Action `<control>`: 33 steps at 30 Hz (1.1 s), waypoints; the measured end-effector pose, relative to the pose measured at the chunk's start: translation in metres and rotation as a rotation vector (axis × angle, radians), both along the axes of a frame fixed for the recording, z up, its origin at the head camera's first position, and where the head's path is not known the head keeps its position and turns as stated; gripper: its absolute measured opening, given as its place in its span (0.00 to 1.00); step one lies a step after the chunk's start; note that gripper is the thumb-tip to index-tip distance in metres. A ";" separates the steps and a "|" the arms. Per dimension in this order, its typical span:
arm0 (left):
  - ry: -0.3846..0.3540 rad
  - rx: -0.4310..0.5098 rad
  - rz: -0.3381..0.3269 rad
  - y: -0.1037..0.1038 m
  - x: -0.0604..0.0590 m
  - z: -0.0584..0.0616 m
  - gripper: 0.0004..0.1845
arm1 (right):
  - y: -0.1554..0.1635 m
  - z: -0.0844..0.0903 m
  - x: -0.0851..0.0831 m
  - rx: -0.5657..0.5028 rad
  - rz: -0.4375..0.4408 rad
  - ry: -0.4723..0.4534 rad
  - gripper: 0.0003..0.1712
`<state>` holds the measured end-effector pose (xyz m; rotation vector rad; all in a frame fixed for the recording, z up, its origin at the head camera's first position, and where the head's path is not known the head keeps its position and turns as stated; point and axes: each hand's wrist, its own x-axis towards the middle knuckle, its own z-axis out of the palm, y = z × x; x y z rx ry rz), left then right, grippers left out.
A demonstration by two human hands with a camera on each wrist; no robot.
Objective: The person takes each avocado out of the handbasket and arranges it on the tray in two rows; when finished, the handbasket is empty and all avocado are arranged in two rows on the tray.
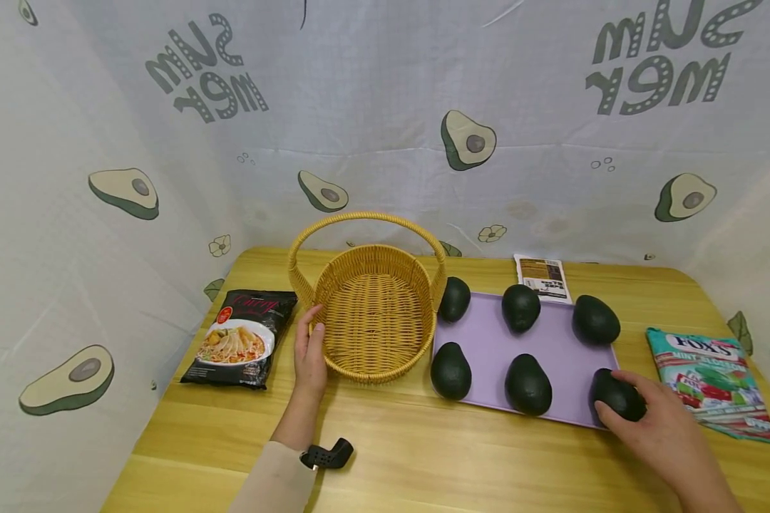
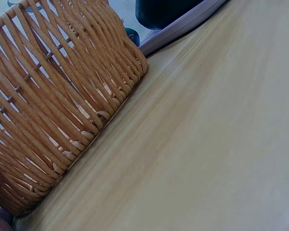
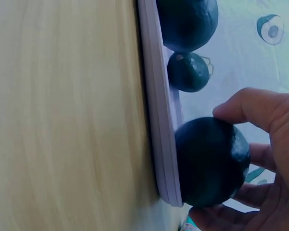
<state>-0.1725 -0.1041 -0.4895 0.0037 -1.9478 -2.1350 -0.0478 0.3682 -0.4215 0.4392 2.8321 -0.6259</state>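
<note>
My right hand (image 1: 664, 420) grips a dark green avocado (image 1: 616, 396) at the near right corner of a lilac tray (image 1: 481, 335). In the right wrist view, the thumb lies on one side of this avocado (image 3: 209, 161) and the fingers curl round the other, right at the tray's rim (image 3: 159, 110). Several more avocados (image 1: 528, 385) lie spaced out in two rows on the tray. My left hand (image 1: 311, 360) holds the left side of a round yellow wicker basket (image 1: 375, 320) near the handle's base. The basket stands upright with nothing in it.
A black noodle packet (image 1: 240, 338) lies left of the basket. A teal FOX'S candy bag (image 1: 712, 381) is right of the tray, and a brown-and-white packet (image 1: 542, 278) lies behind it. A white curtain with avocado prints (image 1: 385, 128) hangs round the wooden table (image 1: 423, 456).
</note>
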 end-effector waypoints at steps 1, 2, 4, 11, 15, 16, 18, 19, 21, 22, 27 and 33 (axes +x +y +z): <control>0.000 0.004 -0.002 0.000 0.000 0.000 0.22 | 0.001 0.000 0.000 0.007 -0.001 0.001 0.49; 0.000 0.005 -0.002 0.000 0.000 0.000 0.22 | 0.001 0.000 0.000 0.013 -0.005 -0.003 0.49; -0.004 0.008 -0.002 0.000 -0.001 0.001 0.22 | 0.002 0.001 0.000 0.014 -0.011 -0.011 0.50; -0.003 0.028 -0.004 0.000 -0.001 0.000 0.23 | 0.000 0.003 -0.002 0.007 -0.026 0.001 0.52; 0.000 0.028 -0.004 0.000 -0.002 0.000 0.22 | -0.001 0.003 -0.004 0.013 -0.024 0.035 0.51; 0.000 0.029 -0.005 0.000 -0.002 0.000 0.22 | -0.001 0.003 -0.005 0.012 -0.023 0.043 0.50; 0.000 0.038 -0.011 0.000 -0.002 0.000 0.22 | 0.000 0.004 -0.006 0.012 -0.016 0.072 0.49; 0.002 0.040 -0.012 0.000 -0.002 0.001 0.22 | 0.000 0.004 -0.006 0.012 -0.008 0.092 0.48; -0.002 0.044 -0.013 -0.001 -0.001 0.001 0.22 | -0.001 0.005 -0.006 0.008 0.008 0.137 0.47; -0.003 0.042 -0.010 -0.001 -0.001 0.001 0.22 | -0.001 0.006 -0.007 0.008 0.016 0.160 0.46; 0.003 0.019 0.016 -0.002 0.000 0.002 0.22 | -0.005 0.016 -0.014 0.003 0.055 0.260 0.40; 0.040 0.008 0.026 -0.003 0.001 0.003 0.22 | -0.012 0.033 -0.024 0.038 0.064 0.272 0.39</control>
